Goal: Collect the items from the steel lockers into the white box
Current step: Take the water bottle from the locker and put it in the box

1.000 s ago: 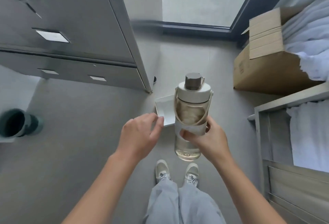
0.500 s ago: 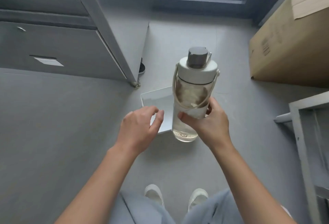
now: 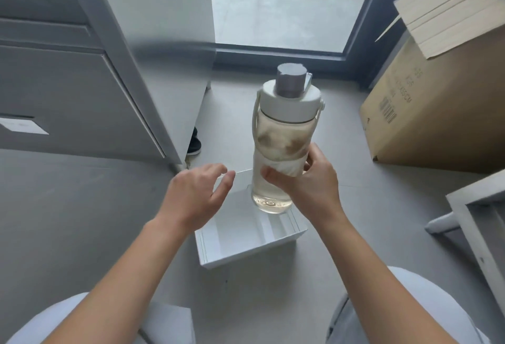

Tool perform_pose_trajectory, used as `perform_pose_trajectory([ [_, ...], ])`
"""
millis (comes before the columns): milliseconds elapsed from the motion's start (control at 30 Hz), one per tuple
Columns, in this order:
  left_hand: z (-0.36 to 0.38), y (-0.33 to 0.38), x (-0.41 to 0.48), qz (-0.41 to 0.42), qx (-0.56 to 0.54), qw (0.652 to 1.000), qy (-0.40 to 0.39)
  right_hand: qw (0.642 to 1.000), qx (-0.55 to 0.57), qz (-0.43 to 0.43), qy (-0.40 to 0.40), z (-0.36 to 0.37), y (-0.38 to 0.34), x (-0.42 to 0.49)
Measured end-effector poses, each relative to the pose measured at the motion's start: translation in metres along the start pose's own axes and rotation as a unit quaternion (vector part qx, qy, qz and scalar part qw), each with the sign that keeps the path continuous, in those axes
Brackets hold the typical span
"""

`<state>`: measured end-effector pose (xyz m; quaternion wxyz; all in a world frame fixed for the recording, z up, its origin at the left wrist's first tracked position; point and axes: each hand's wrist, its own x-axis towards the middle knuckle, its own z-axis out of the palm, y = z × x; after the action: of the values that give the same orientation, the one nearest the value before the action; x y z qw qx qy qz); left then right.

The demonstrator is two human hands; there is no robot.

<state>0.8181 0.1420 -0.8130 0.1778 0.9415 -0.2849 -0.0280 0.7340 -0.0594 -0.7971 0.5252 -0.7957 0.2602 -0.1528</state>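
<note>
Since a second ago you've crouched, bringing the bottle (image 3: 282, 138), upright and clamped in your right hand (image 3: 308, 185), directly over the box (image 3: 246, 250) on the floor, left hand (image 3: 195, 196) loose-fingered beside it; placing step: lower it straight in.

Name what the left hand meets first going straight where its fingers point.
Probably the water bottle, gripped by the right hand above the white box; depth is unclear, so the left hand might pass beside it.
</note>
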Motion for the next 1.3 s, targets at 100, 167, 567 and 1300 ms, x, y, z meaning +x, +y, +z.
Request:
perform_pose_trajectory([
  [100, -0.001, -0.005, -0.011, -0.004, 0.003, 1.0, -0.011, 1.0, -0.008, 0.014, -0.005, 0.003, 0.009, -0.001],
  [167, 0.001, -0.007, -0.014, 0.006, 0.011, 1.0, -0.011, 1.0, -0.013, 0.011, -0.02, 0.011, 0.014, 0.002],
  [567, -0.006, -0.027, -0.02, 0.019, 0.081, 0.994, -0.064, 0.995, -0.024, -0.003, -0.093, 0.042, 0.035, 0.018],
  [1300, 0.018, -0.07, -0.06, -0.042, 0.111, 0.99, -0.078, 0.984, -0.027, 0.067, -0.165, 0.197, 0.175, 0.042],
])
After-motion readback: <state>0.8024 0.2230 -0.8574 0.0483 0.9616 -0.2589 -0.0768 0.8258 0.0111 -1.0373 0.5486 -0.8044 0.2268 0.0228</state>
